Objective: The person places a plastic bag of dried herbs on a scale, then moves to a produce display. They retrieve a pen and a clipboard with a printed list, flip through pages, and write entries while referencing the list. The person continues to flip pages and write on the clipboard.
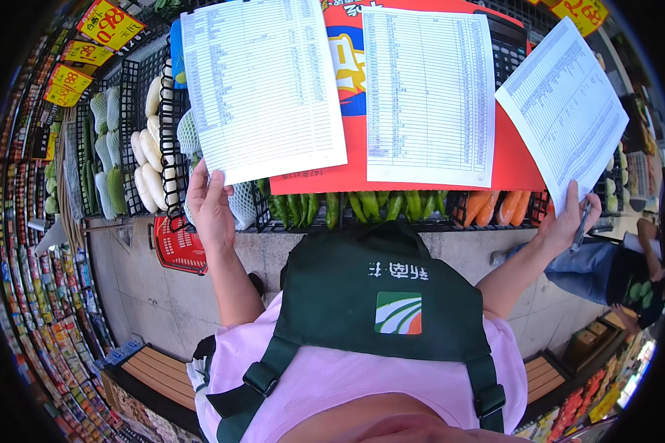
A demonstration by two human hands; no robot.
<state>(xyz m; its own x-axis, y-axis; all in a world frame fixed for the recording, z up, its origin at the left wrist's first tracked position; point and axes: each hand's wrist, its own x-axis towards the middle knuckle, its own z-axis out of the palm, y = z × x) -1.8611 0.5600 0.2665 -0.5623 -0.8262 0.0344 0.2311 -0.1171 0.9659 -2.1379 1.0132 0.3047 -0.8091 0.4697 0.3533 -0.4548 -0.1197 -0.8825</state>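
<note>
Two printed sheets are held up in the head view, one per hand. My left hand (210,194) pinches the lower left corner of a large printed sheet (266,94). At the right, my right hand (568,221) grips the bottom corner of a tilted printed sheet (565,105) and also has a dark pen (581,224) between its fingers. Between them a third printed sheet (429,99) lies on a red cardboard panel (316,180). A black calculator (507,47) rests on the panel, partly covered by the sheets.
Under the panel are green peppers (366,205) and bagged carrots (479,207). White radishes (152,149) fill a black crate at the left. A red basket (180,249) stands on the floor below. Another person (604,271) is at the right. Wooden-slatted benches (158,374) stand behind me.
</note>
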